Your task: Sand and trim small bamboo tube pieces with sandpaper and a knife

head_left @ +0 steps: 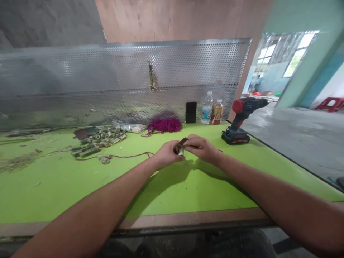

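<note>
Over the middle of the green table [161,193], my two hands meet. My left hand [168,156] is closed around a short, pale bamboo piece [181,151], whose end shows between thumb and fingers. My right hand [199,146] pinches a small dark brown strip that looks like sandpaper [184,141] against the top of the bamboo piece. Part of the strip is hidden by the fingers. A dark red cord [129,156] lies on the table left of my left hand, running to a few small bamboo bits [105,159].
A pile of cut bamboo pieces [107,136] lies back left, beside a dark brown sheet [85,133]. Behind my hands are purple yarn [165,125], a plastic packet [131,127], a black box [191,112] and two bottles [206,109]. A cordless drill [238,120] stands right.
</note>
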`<state>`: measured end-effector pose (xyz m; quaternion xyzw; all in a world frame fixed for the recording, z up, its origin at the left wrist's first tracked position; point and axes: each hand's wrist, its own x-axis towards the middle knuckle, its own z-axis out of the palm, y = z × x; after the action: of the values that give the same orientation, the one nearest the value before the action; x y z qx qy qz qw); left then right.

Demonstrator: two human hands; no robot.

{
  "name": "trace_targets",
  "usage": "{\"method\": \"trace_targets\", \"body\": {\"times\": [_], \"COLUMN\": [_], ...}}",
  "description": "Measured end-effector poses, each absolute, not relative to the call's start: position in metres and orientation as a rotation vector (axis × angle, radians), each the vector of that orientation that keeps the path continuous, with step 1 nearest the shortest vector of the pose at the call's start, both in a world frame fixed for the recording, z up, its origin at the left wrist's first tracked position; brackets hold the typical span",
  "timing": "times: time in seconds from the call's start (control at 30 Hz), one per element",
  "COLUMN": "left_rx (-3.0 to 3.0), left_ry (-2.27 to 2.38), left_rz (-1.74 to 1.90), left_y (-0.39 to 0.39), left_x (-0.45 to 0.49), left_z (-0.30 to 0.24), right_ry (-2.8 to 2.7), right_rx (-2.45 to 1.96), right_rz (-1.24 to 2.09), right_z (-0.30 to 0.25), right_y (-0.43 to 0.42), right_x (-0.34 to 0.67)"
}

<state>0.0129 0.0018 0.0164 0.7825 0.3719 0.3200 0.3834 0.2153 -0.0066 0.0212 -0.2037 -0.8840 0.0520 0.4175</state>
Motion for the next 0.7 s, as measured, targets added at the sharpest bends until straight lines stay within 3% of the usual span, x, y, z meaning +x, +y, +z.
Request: {"method": "trace_targets", "body": {"times": [0.7], "left_rx": [1.852], "left_ry": [0.88], "left_rz": [0.803], "left_y": [-0.0022], "left_x": [0.0126], "left_z": [0.0192], "right_ry": [-2.204], "right_rx": [-0.51], "right_rz": [0.116], "right_z": [0.0197], "right_y": [-0.0071], "right_x": [0.2139]}}
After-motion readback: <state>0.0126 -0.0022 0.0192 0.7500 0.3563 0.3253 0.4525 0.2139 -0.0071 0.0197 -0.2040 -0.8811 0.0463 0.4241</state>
